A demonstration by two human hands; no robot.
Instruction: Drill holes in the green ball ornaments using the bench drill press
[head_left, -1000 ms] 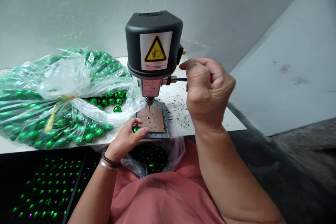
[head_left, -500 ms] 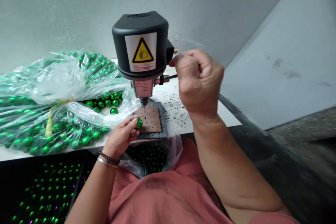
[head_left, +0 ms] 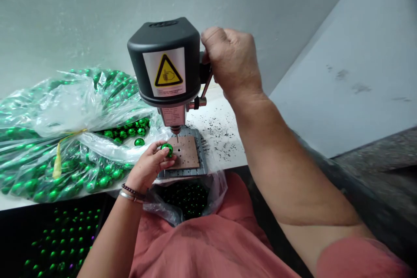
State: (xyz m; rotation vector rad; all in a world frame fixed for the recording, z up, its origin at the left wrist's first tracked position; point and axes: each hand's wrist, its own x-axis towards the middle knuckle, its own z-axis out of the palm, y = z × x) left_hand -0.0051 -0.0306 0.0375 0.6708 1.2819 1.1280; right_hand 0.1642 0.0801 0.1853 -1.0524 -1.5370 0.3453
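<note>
Between the thumb and fingers of my left hand [head_left: 146, 169] is a shiny green ball [head_left: 167, 150], held over the left side of a brown board [head_left: 188, 154]. This board lies on the dark metal base [head_left: 202, 160] of a small black drill press [head_left: 164, 39]. Just right of the ball, the thin drill bit [head_left: 177, 139] points down above the board, apart from the ball. My right hand [head_left: 233, 61] is closed around the end of the press's feed lever [head_left: 207, 83], raised beside the motor housing. The lever's knob is hidden in the fist.
A tied clear plastic bag [head_left: 74, 108] full of green balls covers the table's left side. One loose green ball [head_left: 139, 142] lies near it. Dark shavings [head_left: 221, 137] litter the white tabletop at right. Below the base, an open plastic bag [head_left: 219, 186] holds dark green balls.
My right hand has risen and swung left with the lever, which now stands steeper. My left hand has turned slightly, showing more of the ball. The view has shifted a little.
</note>
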